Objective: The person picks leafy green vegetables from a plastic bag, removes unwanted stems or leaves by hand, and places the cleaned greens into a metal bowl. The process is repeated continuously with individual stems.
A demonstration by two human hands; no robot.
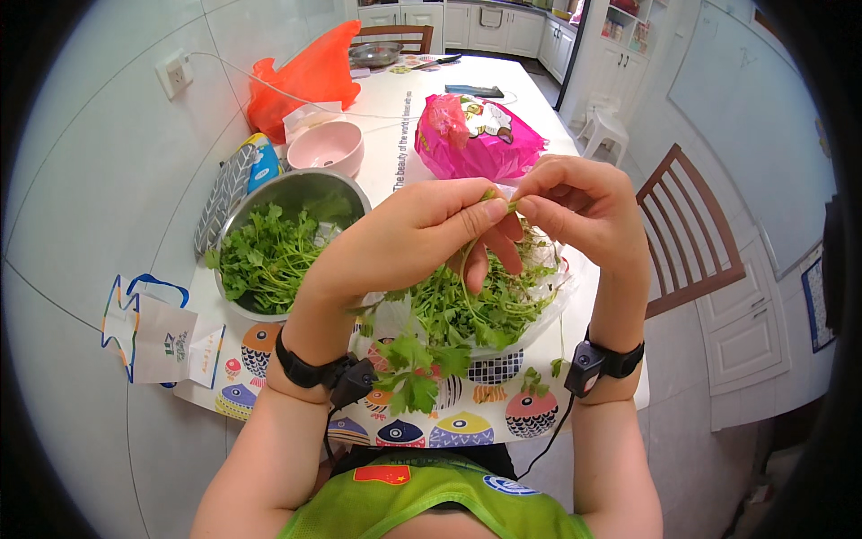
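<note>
My left hand (pixel 431 232) pinches the stem end of a leafy celery sprig (pixel 412 377) between thumb and index finger. Its thin stalk runs down below the palm, and the broad leaves hang over the table's near edge. The fingertips of my right hand (pixel 579 202) close on the tip of the same stem, right against the left thumb. Beneath both hands a heap of celery (pixel 485 303) with brownish root ends lies on a clear plastic bag (pixel 553 316). To the left, a steel basin (pixel 363 202) holds more green celery (pixel 269 256).
A pink bowl (pixel 326 149), a tissue pack (pixel 264 165) and a red plastic bag (pixel 310 81) stand along the wall. A magenta bag (pixel 478 145) sits behind my hands. Farther back are a phone (pixel 473 90) and a knife (pixel 438 62). A wooden chair (pixel 693 229) flanks the table's right side.
</note>
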